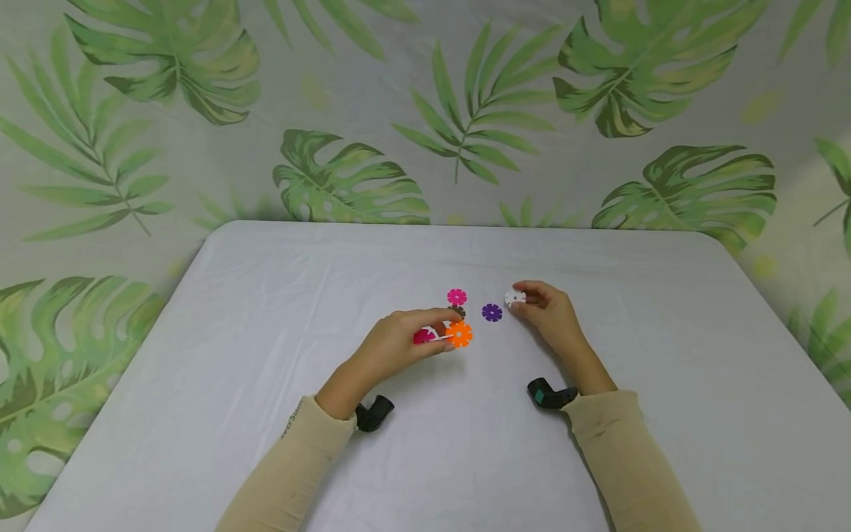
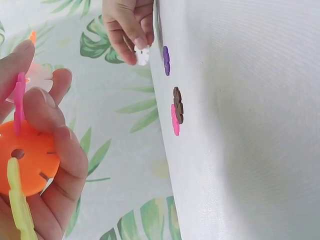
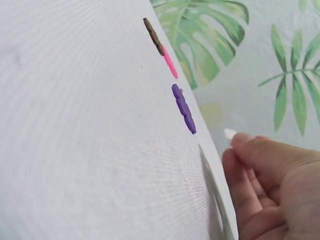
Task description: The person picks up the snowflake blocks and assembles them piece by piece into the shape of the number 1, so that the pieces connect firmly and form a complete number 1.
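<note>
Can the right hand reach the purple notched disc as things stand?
Probably yes: the purple notched disc lies close by, with nothing visibly blocking the way, but the right hand pinches a white notched disc.

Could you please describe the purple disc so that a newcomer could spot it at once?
On the white table, look between the left hand and the right hand. Nearest the right hand lies the purple disc, flat and notched. It is the only purple one, resting apart from the pink disc and the brown disc.
</note>
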Motion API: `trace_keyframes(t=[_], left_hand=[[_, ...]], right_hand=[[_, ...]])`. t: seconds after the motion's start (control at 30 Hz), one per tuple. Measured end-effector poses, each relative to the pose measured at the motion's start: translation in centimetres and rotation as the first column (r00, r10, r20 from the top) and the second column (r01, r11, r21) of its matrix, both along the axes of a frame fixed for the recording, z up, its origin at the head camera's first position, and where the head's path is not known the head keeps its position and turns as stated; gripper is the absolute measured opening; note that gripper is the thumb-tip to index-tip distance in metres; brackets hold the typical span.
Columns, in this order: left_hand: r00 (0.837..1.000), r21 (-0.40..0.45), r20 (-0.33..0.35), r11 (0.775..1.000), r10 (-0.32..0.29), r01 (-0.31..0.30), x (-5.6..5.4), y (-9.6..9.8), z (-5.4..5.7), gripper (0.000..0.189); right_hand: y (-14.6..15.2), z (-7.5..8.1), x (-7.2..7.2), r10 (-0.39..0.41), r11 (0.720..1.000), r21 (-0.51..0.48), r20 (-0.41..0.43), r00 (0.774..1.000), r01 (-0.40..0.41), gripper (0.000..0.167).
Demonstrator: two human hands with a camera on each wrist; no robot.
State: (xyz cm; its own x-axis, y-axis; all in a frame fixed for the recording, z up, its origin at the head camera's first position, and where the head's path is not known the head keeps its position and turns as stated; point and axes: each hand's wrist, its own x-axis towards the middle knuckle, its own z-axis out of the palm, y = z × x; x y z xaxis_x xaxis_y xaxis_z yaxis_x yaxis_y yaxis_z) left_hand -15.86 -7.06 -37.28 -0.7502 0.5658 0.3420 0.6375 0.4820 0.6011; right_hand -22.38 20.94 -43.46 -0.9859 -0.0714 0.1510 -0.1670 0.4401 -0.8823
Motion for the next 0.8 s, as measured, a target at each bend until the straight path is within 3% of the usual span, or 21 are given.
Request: trace_keyframes(t=[0.2,0.43,0.63,0.8], left_hand=[[1.000,-0.002,-0.001,1.000,0.002,-0.002,0.0,-0.1,0.0,0.040],[1.000,-0.011,0.007,1.000,0.017,-0.017,0.1,-0.1,0.2,0.042],[0.999,-0.034,0.009,0.999,0.033,-0.033,0.1,0.0,0.2,0.043],[0.999,-0.036,0.004,0.999,0.035,-0.035,0.0,0.0,0.2,0.041]], right_hand=[[-0.5,0.8,0.4,0.025,0.985,-0.172,-0.021,0.999,-0.028,0.034],[-1.6,2.0,1.0,0.085,0.938,-0.335,-0.042,0.995,-0.094,0.031],[-2.4,2.7,1.6,0.112,0.919,-0.375,-0.042,0.993,-0.119,0.031],[-2.8,3.3,2.2,0.115,0.921,-0.369,-0.043,0.992,-0.122,0.032]])
